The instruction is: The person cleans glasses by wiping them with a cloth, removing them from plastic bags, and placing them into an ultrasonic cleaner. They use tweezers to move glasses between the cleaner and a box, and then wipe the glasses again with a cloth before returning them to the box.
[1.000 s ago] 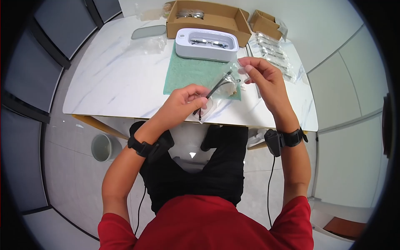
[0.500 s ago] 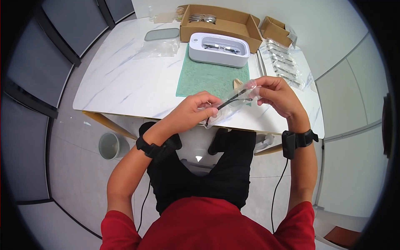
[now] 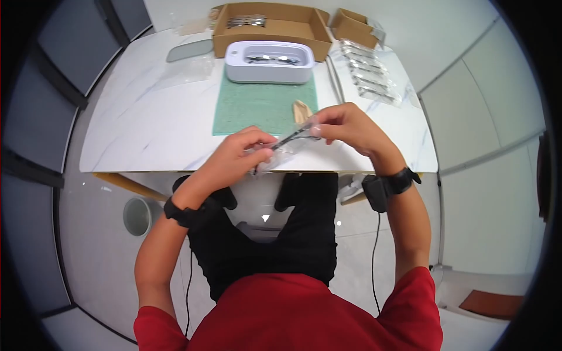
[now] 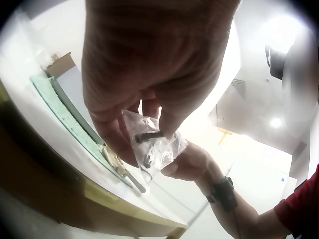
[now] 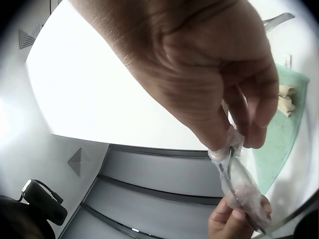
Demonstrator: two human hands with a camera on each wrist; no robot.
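Observation:
Both hands hold a clear plastic bag (image 3: pixel 285 147) with dark-framed glasses inside, above the front edge of the table. My left hand (image 3: pixel 237 155) pinches its lower left end between thumb and fingers. At the upper right end my right hand (image 3: pixel 351 130) grips the film. The dark temples (image 3: pixel 290 137) run slantwise between the hands. In the left wrist view the crinkled bag (image 4: pixel 154 149) partly covers a dark temple (image 4: pixel 149 136). The right wrist view shows the bag (image 5: pixel 241 181) stretched from the right fingertips down to the left hand (image 5: pixel 229 224).
Behind the hands, a white cleaner tub (image 3: pixel 269 75) with glasses inside stands on a green cloth (image 3: pixel 252 111). A beige cloth (image 3: pixel 301 110) lies at its right corner. Further back are a cardboard box (image 3: pixel 293 29) with glasses, a grey lid (image 3: pixel 190 51) and several bagged glasses (image 3: pixel 369 70).
The right hand has come down towards the body with its end of the bag, which now lies flatter. The beige cloth behind it has come into view. The head view has shifted.

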